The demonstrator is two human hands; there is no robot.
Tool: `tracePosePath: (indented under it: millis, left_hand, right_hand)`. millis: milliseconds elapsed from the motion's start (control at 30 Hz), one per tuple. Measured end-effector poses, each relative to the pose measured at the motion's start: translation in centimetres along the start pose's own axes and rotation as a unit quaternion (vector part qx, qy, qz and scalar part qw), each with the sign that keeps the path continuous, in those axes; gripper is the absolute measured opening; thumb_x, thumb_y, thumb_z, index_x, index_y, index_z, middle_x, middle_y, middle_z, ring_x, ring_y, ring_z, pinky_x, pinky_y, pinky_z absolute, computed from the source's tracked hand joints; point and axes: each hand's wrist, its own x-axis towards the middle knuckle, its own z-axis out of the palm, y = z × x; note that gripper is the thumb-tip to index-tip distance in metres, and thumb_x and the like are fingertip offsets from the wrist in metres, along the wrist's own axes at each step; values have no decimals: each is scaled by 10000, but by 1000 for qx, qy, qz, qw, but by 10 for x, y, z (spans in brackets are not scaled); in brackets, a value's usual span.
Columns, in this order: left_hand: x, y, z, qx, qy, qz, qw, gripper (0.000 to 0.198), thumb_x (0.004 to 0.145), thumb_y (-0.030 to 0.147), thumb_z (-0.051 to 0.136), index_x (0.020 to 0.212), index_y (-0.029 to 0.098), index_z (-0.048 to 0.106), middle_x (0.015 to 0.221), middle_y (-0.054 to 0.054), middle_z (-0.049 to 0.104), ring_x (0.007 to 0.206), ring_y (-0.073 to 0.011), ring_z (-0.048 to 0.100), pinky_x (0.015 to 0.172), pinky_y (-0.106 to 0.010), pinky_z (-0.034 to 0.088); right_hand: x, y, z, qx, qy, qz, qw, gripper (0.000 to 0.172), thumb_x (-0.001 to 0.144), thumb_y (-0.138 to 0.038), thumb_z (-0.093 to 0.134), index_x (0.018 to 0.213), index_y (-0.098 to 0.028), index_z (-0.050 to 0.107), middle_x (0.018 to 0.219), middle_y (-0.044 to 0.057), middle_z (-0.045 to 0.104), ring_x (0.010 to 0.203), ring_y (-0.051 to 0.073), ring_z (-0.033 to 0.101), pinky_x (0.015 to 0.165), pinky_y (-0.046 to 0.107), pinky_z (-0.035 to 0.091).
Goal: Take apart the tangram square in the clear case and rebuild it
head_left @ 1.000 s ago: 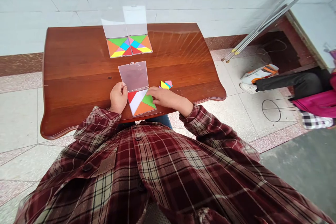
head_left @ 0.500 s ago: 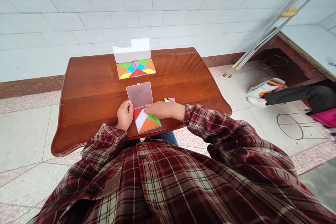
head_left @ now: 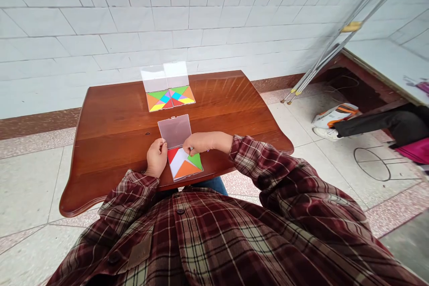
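Observation:
A tangram case [head_left: 185, 177] lies with its lid raised near the table's front edge. In its tray are a red piece [head_left: 172, 155], an orange triangle [head_left: 186, 169] and a green triangle [head_left: 195, 161], around a bare pale area. My left hand [head_left: 156, 158] is closed, pinching the left side of the case by the clear lid [head_left: 174, 130]. Over the tray's upper right my right hand [head_left: 202, 142] has its fingers pressed together at the green triangle's edge; whatever they hold is hidden. Loose pieces beyond this hand are mostly covered by it.
Two filled tangram cases [head_left: 170, 98] with raised clear lids stand side by side at the back of the wooden table [head_left: 114, 120]. A tiled wall rises behind. Crutches [head_left: 313, 69] lean at the right, near another person's leg [head_left: 372, 126] and a wire ring stand [head_left: 389, 165].
My right hand's thumb and fingers have drawn together and shifted, uncovering more of the green triangle. The loose pieces beyond it are now mostly hidden. The whole view has tilted slightly upward.

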Motion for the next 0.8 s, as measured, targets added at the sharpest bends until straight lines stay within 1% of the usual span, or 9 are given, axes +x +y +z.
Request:
tracePosePath:
  millis: [100, 200, 333, 433, 500, 567, 633, 700, 800]
  left_hand:
    - [1, -1, 0, -6, -1, -5, 1000, 146, 816, 330, 466, 866, 220, 547, 814, -27, 640, 773, -181, 602, 759, -327, 473]
    - [1, 1, -1, -12, -4, -8, 1000, 147, 819, 330, 458, 856, 216, 543, 805, -25, 631, 755, -175, 591, 756, -324, 468]
    - [0, 3, -2, -12, -1, -12, 1000, 146, 817, 338, 462, 839, 216, 538, 786, -15, 616, 745, -170, 581, 754, -319, 460]
    - [-1, 2, -1, -13, 1, -14, 1000, 135, 812, 330, 468, 837, 217, 539, 779, -11, 611, 750, -170, 583, 757, -315, 458]
    - [-1, 2, -1, -12, 2, -12, 1000, 127, 811, 324, 468, 832, 219, 536, 777, -10, 610, 745, -169, 581, 751, -315, 457]
    - [0, 2, -1, -12, 1, -8, 1000, 121, 815, 323, 465, 824, 222, 532, 767, -8, 607, 732, -168, 577, 741, -314, 457]
    - [0, 2, -1, -12, 1, -6, 1000, 119, 818, 322, 465, 821, 224, 532, 760, -7, 607, 725, -167, 576, 736, -313, 458]
    - [1, 2, -1, -10, 1, -5, 1000, 120, 818, 322, 467, 822, 223, 534, 759, -8, 609, 723, -167, 576, 734, -313, 460]
    - [1, 2, -1, -13, 2, -9, 1000, 129, 817, 326, 467, 833, 219, 538, 781, -17, 616, 742, -172, 583, 749, -322, 462]
  right_hand:
    - [-2, -1, -7, 16, 17, 6, 1000, 128, 753, -58, 641, 704, -165, 590, 693, -44, 578, 610, 88, 436, 591, 223, 300]
    - [-8, 6, -14, 41, 62, -4, 997, 107, 760, -73, 612, 725, -167, 576, 697, -44, 566, 622, 92, 434, 609, 228, 309]
    - [-29, 25, -18, 143, 174, 9, 974, 64, 782, -111, 554, 766, -172, 548, 717, -46, 541, 649, 89, 453, 639, 225, 336]
    - [-53, 48, -10, 249, 301, 70, 918, 56, 767, -147, 562, 810, -175, 537, 724, -47, 525, 652, 91, 468, 637, 231, 355]
    - [-68, 67, 2, 306, 387, 125, 861, 68, 752, -156, 567, 799, -177, 523, 693, -53, 505, 632, 89, 462, 635, 237, 366]
    - [-79, 84, 18, 343, 448, 193, 802, 76, 742, -150, 567, 774, -183, 506, 667, -55, 494, 591, 83, 436, 603, 242, 358]
    - [-85, 99, 35, 370, 476, 266, 752, 88, 756, -144, 558, 754, -193, 484, 622, -59, 467, 533, 75, 391, 556, 255, 331]
    - [-85, 110, 50, 383, 490, 318, 716, 103, 781, -136, 536, 746, -200, 464, 608, -54, 454, 505, 70, 370, 540, 269, 318]
    - [-80, 123, 64, 357, 482, 370, 709, 96, 791, -144, 528, 747, -202, 466, 636, -37, 483, 508, 81, 395, 550, 277, 344]
